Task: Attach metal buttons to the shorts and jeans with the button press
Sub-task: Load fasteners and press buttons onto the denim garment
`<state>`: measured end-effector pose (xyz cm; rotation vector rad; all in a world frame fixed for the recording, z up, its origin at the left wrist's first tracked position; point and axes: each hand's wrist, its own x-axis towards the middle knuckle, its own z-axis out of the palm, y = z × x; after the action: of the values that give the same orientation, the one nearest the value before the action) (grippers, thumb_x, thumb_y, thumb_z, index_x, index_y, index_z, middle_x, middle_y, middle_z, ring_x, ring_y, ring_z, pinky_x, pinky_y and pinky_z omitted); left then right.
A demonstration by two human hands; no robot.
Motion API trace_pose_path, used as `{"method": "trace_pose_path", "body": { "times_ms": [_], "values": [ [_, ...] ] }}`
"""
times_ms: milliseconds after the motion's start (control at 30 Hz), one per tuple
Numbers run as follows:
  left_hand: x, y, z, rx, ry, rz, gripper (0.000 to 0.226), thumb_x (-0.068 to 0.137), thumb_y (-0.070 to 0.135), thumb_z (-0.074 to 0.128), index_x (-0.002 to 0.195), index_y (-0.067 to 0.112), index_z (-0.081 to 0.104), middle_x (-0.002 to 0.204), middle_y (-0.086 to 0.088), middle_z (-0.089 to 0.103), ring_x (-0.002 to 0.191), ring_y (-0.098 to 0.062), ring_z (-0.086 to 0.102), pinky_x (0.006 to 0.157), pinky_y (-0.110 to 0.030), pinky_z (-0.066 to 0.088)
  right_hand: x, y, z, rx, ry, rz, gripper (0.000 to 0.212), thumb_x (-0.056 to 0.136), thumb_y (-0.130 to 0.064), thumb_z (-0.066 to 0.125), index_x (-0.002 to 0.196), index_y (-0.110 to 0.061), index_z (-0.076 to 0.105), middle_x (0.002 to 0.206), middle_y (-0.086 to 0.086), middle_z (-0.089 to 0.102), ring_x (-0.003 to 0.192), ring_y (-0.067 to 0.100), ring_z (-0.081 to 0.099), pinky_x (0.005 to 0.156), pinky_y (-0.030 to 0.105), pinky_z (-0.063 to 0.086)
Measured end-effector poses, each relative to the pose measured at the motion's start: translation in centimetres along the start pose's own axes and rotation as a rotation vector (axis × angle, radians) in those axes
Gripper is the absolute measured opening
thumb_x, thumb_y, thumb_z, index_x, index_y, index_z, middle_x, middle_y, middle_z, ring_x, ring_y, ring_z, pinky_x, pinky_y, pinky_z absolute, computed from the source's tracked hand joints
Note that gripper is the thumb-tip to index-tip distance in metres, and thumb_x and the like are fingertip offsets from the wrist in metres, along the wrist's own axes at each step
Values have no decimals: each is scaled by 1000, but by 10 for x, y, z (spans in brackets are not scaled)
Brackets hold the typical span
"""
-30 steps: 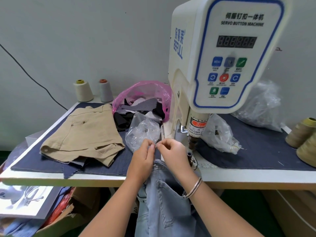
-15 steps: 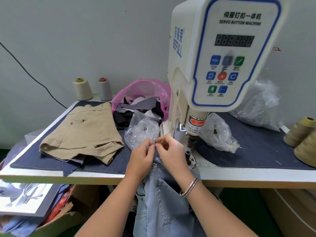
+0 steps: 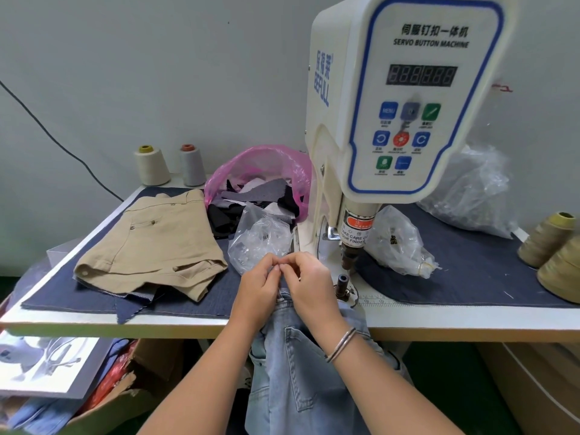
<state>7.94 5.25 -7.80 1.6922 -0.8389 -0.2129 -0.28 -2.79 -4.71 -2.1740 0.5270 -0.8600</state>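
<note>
**benchrat:** so where are you at right now?

**me:** Both hands meet at the table edge, just left of the lower die of the servo button machine. My left hand and right hand have fingertips pinched together on something tiny between them. I'd guess a button part, but it's too small to tell. The light blue jeans hang off the front edge under my wrists, waistband up at my fingers. The khaki shorts lie flat on the left, well apart from the press.

**benchrat:** tips for this step?

**me:** My take: get the piece the right way up before going near the die, then slide the waistband flat over it with no folds underneath. Keep fingers out from under the plunger; the warning sticker is right there. Small part plus a table edge means it could drop into the mess below.

**benchrat:** what's the bench like?

**me:** White table with dark denim laid over it. There's a clear bag by my hands and another right of the press, a pink bag of fabric scraps, and thread cones at the back and far right. Plain grey wall, and a cable runs down it.
</note>
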Motion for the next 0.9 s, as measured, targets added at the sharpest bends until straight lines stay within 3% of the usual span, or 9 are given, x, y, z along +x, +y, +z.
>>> {"method": "trace_pose_path", "body": {
  "times_ms": [133,300,367,433,500,567,700,900],
  "values": [
    [0,0,-1,25,-11,34,20,88,29,41,84,31,60,61,11,55,57,-2,46,56,-21,37,-1,-3,-2,-16,-19,7,10,93,-14,56,94,-8,64,88,-3,58,82,10,54,73,15,40],
    [-1,2,0,71,-30,5,18,84,28,40,68,28,48,56,9,47,55,-6,41,58,-31,35,-35,-11,-24,172,-22,-67,7,92,-18,58,88,-17,63,85,-9,59,80,3,55,71,11,40],
    [0,2,0,102,-39,2,17,83,30,40,68,29,49,55,10,47,53,-7,41,57,-31,35,-59,-8,-44,261,33,-76,8,90,-28,57,84,-28,62,82,-12,60,78,4,58,69,9,43],
    [2,3,-1,110,-52,-13,18,83,31,39,69,28,50,53,10,47,52,-7,40,56,-30,35,-68,2,-66,316,151,30,11,89,-32,57,81,-34,63,82,-12,63,75,2,59,66,7,43],
    [2,4,-1,104,-61,-27,19,82,30,40,68,25,51,51,11,46,52,-6,39,56,-30,34,-60,16,-83,351,240,170,16,89,-19,62,79,-31,66,84,-9,64,77,2,60,68,9,43],
    [1,5,0,103,-63,-27,19,82,29,40,68,23,51,51,13,46,52,-6,39,57,-31,34,-47,24,-94,366,227,231,17,88,-10,63,80,-25,67,89,-2,64,82,5,60,73,11,44],
    [-1,6,0,102,-52,-41,19,82,29,40,68,22,52,50,10,46,52,-7,39,57,-32,35,-32,21,-94,359,73,193,16,85,-5,66,77,-19,67,87,3,62,73,-2,59,64,7,45],
    [1,6,0,118,-47,-40,19,82,30,41,66,25,51,50,13,48,51,-4,40,55,-29,33,-33,25,-83,315,102,247,13,89,-11,64,80,-18,69,80,-1,68,66,-3,60,60,7,44]
  ]
}}
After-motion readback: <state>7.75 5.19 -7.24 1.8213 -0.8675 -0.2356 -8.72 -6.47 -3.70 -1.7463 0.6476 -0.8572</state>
